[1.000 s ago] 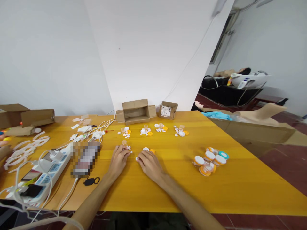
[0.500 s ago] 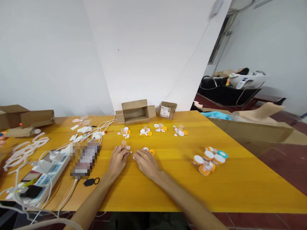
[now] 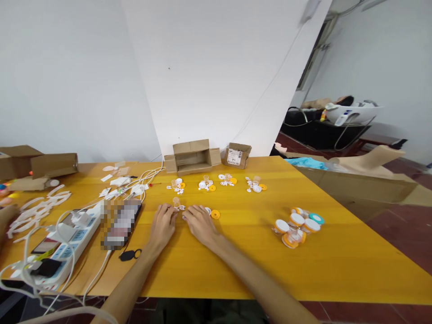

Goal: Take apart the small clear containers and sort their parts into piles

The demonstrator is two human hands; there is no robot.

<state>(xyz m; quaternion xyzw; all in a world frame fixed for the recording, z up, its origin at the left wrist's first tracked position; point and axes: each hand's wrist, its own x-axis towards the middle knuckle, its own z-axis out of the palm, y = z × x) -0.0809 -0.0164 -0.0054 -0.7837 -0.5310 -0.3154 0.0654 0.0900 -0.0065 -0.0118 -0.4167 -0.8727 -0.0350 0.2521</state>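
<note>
My left hand rests low over the wooden table, its fingers curled together. Just beyond its fingertips stands a small clear plastic cup, with a white cut-out plastic piece beside it. My right hand is close by on the right, fingers bent and tips drawn together toward the left hand. Whatever the fingertips of either hand pinch is too small or hidden to name. Partly behind the right hand lie a white disc and an orange ring-shaped disc.
Several groups of similar parts, one with an orange disc, lie farther back. Assembled clear jars with white lids cluster at right. Cardboard boxes stand against the wall. Left are a power strip, phone, cables and another person's arm.
My right hand has shifted slightly left, closer to the left hand. The small white bit that lay between the hands no longer shows. Another person's arm has come in farther at the left edge.
</note>
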